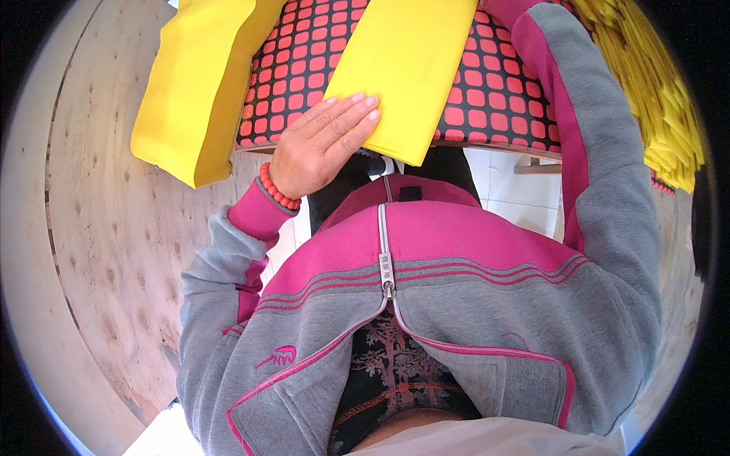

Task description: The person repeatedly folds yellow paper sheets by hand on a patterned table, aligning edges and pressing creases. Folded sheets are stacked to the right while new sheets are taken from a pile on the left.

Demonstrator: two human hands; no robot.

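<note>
A long, flat yellow strip, apparently folded cloth or paper, lies across a black mat with red squares. On its lower left edge rests my left hand, palm down, fingers stretched out and close together. A red bead bracelet circles that wrist. My right arm reaches up along the right side of the strip, and its hand is cut off beyond the top edge. Left of the mat is another yellow folded piece, whose lower end hangs past the mat's edge.
A thick stack of yellow sheets lies at the upper right, beyond my right arm. Pale wooden board spreads along the left side. The mat's near edge curves in front of my body, with floor tiles below.
</note>
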